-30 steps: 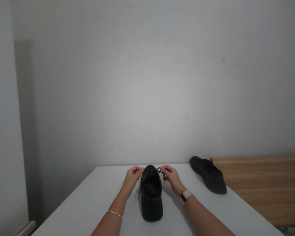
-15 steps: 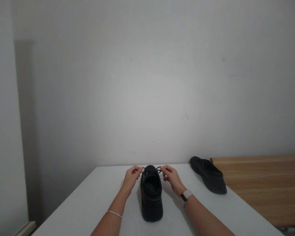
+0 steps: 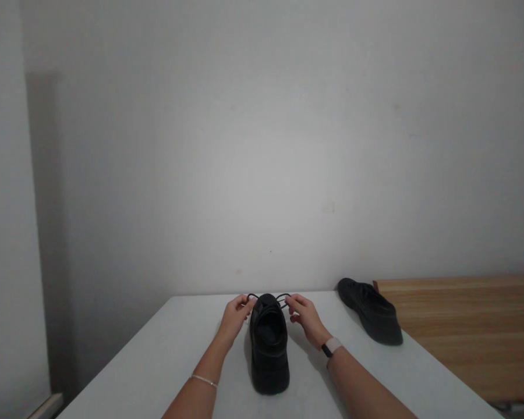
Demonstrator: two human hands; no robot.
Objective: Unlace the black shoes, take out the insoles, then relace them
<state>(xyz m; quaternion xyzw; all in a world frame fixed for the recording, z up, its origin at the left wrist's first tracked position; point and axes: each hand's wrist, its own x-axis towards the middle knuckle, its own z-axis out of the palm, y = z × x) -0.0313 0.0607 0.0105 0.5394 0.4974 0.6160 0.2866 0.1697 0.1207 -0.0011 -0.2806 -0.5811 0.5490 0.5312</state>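
Observation:
A black lace-up shoe (image 3: 270, 366) stands upright on the white table, heel toward me and toe toward the wall. At its left side my left hand (image 3: 237, 312) is closed, thumb and fingers pinching a black shoelace (image 3: 252, 295) that arches out from the shoe. My right hand (image 3: 303, 312) pinches the lace loop on the opposite side, close to the shoe's front. Both hands are about level with each other. The knot area between them is too dark to make out in detail.
Another black shoe (image 3: 370, 312) lies at the table's right edge, toe toward the wall. Beyond that edge is a wood-grain surface (image 3: 458, 334). The white table (image 3: 157, 355) reaches back to a pale wall (image 3: 262, 145).
Both hands stay almost in place, still pinching. The lace on each side now bows up in a looser curve, and its loops stand out more.

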